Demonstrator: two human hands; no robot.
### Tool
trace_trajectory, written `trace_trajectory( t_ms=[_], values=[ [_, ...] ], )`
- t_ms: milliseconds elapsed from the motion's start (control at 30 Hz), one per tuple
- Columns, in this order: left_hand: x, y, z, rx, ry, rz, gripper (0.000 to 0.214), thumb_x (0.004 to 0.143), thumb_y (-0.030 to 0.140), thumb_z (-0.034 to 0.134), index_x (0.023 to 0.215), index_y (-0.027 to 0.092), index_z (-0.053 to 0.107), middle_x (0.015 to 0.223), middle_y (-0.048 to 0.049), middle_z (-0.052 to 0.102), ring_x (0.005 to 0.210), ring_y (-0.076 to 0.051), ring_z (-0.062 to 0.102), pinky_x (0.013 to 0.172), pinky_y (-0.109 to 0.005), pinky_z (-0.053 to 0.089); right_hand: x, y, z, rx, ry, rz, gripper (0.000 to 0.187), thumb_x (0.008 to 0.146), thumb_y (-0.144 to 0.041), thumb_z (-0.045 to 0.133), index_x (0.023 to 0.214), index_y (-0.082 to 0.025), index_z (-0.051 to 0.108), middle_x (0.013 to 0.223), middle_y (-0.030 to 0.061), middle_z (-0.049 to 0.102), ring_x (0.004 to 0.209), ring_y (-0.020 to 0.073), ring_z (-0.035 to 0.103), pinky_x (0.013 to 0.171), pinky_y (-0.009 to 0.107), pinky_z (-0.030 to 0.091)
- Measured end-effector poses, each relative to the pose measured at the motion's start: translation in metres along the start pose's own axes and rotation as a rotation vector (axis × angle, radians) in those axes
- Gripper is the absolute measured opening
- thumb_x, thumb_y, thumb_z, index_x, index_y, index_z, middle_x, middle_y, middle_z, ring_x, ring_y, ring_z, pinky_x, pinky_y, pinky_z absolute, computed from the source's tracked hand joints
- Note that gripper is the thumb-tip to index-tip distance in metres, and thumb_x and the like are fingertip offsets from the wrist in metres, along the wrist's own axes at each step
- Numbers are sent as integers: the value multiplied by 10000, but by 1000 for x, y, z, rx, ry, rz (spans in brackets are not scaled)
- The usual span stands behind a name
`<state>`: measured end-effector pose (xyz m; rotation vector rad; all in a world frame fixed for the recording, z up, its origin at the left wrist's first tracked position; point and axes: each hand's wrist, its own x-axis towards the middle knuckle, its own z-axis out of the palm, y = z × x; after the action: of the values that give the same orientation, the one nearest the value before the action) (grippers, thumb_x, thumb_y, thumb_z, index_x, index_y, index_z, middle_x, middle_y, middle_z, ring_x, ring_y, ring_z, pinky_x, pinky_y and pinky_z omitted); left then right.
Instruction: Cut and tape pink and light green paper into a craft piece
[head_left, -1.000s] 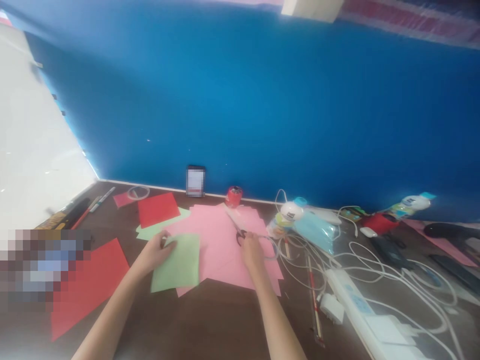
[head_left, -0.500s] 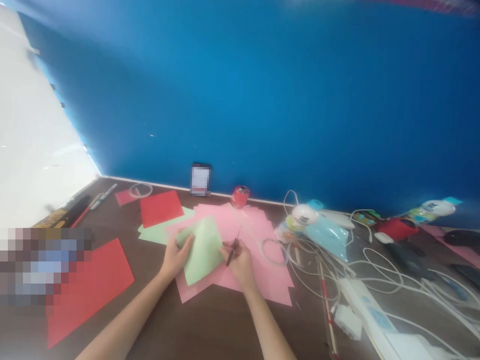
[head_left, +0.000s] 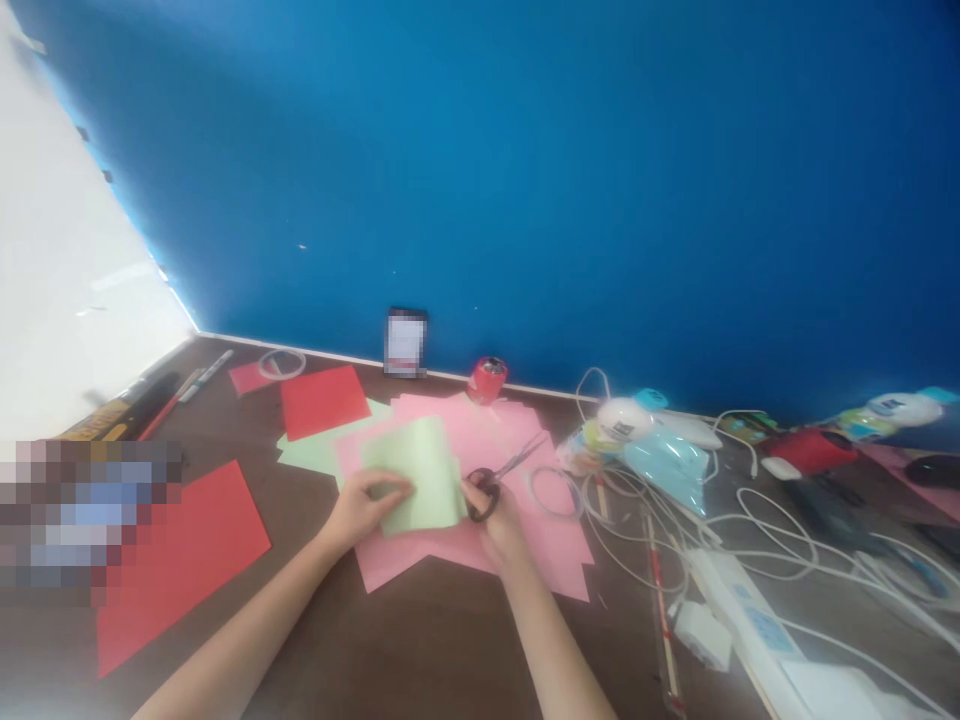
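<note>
My left hand [head_left: 360, 510] pinches the lower left part of a light green paper sheet [head_left: 420, 470] and holds it tilted up over a spread of pink sheets [head_left: 540, 530]. My right hand [head_left: 499, 520] is closed on the black handles of a pair of scissors [head_left: 499, 475]. Their blades point up and to the right, away from the green sheet, whose right edge touches my right fingers.
Red sheets [head_left: 180, 550] [head_left: 322, 400] and more green paper lie on the brown table [head_left: 420, 650] to the left. A red tape dispenser [head_left: 487, 378], a tape ring [head_left: 547, 492], white cables [head_left: 750, 530], a power strip [head_left: 742, 620], bottles [head_left: 622, 425] and a long pencil [head_left: 660, 620] crowd the right side.
My right hand took the scissors off the pink paper and brought them beside the green sheet, blades now swung up-right. My left hand lifted and turned the green sheet.
</note>
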<state>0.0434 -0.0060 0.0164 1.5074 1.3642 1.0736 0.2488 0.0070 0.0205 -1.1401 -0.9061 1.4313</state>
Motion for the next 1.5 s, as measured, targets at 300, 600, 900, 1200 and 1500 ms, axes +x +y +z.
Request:
trace_trajectory(
  t_ms=[300, 600, 900, 1200, 1500],
  values=[
    [14, -10, -16, 5, 250, -59, 299, 663, 414, 654, 866, 198, 684, 968, -57, 689, 951, -234, 614, 884, -372, 458, -5, -9, -11, -515, 110, -214, 316, 647, -467, 635, 702, -197, 479, 667, 14, 575, 563, 129, 481, 509, 239, 356],
    [11, -8, -16, 25, 397, -56, 318, 678, 438, 633, 884, 201, 679, 968, -42, 685, 952, -232, 607, 877, -354, 451, -17, -18, -18, -1309, 19, -356, 275, 718, -428, 531, 557, -211, 483, 523, -12, 546, 500, 123, 473, 485, 223, 278],
    [8, -4, -12, 34, 313, -2, 275, 675, 414, 648, 857, 211, 684, 955, -41, 690, 941, -224, 615, 845, -337, 474, -17, -17, -17, -1124, -110, -160, 365, 702, -474, 558, 489, -191, 472, 432, -54, 418, 439, 87, 359, 448, 210, 241],
    [7, -2, -13, 27, 231, 24, 260, 681, 390, 643, 854, 200, 684, 955, -55, 688, 927, -232, 620, 837, -351, 481, -16, -24, -23, -682, -323, 99, 398, 687, -492, 600, 480, -158, 538, 367, -39, 444, 366, 79, 385, 413, 219, 247],
    [7, -1, -12, 29, 212, 28, 259, 688, 379, 636, 861, 192, 682, 955, -57, 688, 923, -229, 621, 835, -347, 483, -17, -32, -20, -597, -419, 167, 394, 728, -464, 590, 502, -144, 551, 358, -35, 459, 353, 71, 389, 426, 222, 255]
  ],
)
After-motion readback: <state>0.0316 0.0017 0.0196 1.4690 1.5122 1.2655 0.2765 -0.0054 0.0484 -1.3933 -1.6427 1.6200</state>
